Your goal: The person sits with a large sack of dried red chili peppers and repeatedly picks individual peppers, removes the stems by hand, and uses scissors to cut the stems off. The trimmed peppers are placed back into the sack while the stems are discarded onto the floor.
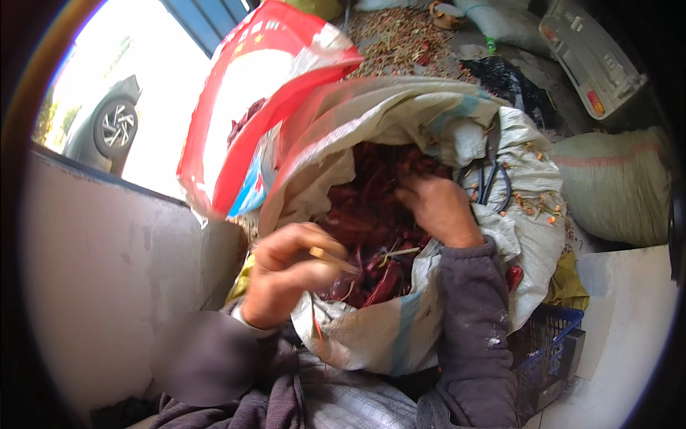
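Note:
Dried red chilli peppers [348, 217] fill a white woven sack [370, 338] whose rim is rolled down in front of me. Over the left side of its mouth, my left hand [295, 271] has a short tan-ended stick [324, 256], perhaps a cigarette, between its fingers. My right hand [442, 206] reaches down into the peppers on the right. Its fingertips are blurred and partly hidden, so whether they grip a pepper is unclear. Black-handled scissors [490, 174] rest on the folded sack by my right wrist, beside scattered stem ends [536, 209].
A red and white printed bag [241, 69] holding some peppers stands at the far left of the sack. A stuffed woven sack [616, 185] and a blue plastic crate [546, 343] are on the right. Stem debris [396, 43] covers the floor beyond. A pale wall [107, 257] borders the left.

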Available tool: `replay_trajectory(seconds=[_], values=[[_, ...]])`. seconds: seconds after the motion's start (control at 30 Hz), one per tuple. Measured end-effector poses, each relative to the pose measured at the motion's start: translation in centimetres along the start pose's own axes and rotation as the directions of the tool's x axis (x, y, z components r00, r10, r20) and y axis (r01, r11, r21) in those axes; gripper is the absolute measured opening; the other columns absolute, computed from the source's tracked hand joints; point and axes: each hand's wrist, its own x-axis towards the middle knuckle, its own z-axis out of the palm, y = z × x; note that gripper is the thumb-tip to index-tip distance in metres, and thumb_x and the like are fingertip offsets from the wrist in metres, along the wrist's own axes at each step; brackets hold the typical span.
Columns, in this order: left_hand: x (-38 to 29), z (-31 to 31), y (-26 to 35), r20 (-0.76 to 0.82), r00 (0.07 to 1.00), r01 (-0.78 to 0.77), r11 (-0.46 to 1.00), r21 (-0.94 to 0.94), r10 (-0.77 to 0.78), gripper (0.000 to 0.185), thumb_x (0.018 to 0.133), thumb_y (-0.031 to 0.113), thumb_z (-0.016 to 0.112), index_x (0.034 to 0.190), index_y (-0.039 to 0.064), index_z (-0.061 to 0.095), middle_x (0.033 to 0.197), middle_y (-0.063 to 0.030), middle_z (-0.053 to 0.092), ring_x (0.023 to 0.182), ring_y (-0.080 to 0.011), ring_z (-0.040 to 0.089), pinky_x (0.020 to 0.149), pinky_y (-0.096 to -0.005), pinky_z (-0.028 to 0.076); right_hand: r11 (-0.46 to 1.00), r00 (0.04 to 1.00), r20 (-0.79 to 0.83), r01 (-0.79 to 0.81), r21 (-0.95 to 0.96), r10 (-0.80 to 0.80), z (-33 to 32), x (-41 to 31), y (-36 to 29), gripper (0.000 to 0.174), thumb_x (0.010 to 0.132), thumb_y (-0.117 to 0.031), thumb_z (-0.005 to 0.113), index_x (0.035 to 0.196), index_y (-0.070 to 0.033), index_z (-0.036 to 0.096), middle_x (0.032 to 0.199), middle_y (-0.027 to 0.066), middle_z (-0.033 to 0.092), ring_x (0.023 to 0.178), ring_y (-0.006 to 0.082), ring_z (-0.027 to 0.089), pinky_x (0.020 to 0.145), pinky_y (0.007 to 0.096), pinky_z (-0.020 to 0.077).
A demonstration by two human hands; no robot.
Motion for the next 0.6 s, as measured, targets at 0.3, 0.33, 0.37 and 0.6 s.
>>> replay_trajectory(seconds=[0.3,0.33,0.37,0.6], values=[[-8.4,-23.2,-6.9,-0.633,0.774,0.257,0.919,0.298,-0.012,0.010,0.096,0.009,0.066,0.104,0.004,0.066,0.090,-0.0006,0.069,0.072,-0.0046,0.053,0.065,-0.0212,0.042,0.979,0.998,-0.029,-0.049,0.198,0.056,0.5,0.7,0.3,0.022,0.091,-0.023,0.072,0.102,-0.004,0.076,0.091,0.0222,0.072,0.086,0.0397,0.070,0.074,0.0428,0.0547],[-9.3,-25.8,-8.8,-0.693,0.720,0.311,0.913,0.266,-0.044,0.010,0.095,0.009,0.067,0.104,0.004,0.067,0.090,-0.0004,0.070,0.071,-0.0049,0.054,0.063,-0.0214,0.043,0.975,0.997,-0.026,-0.066,0.211,0.073,0.5,0.8,0.4,0.022,0.091,-0.022,0.072,0.102,-0.003,0.076,0.091,0.0217,0.072,0.085,0.0379,0.071,0.074,0.0413,0.0547],[-10.2,-28.2,-10.7,-0.780,0.620,0.392,0.895,0.211,-0.088,0.011,0.095,0.009,0.068,0.104,0.005,0.067,0.090,-0.0002,0.070,0.069,-0.0051,0.055,0.062,-0.0217,0.044,0.971,0.995,-0.026,-0.083,0.222,0.091,0.5,0.8,0.4,0.022,0.091,-0.021,0.072,0.103,-0.002,0.076,0.092,0.0211,0.073,0.084,0.0362,0.072,0.075,0.0398,0.0548],[-13.9,-37.4,-20.4,-0.893,0.420,0.423,0.906,0.034,-0.162,0.020,0.093,0.002,0.064,0.111,0.005,0.073,0.091,-0.0030,0.072,0.065,-0.0068,0.056,0.058,-0.0227,0.046,0.914,0.959,0.072,-0.284,0.290,0.275,0.6,1.1,1.0,0.023,0.092,-0.018,0.073,0.107,0.000,0.075,0.092,0.0164,0.075,0.081,0.0223,0.071,0.076,0.0323,0.0535]])
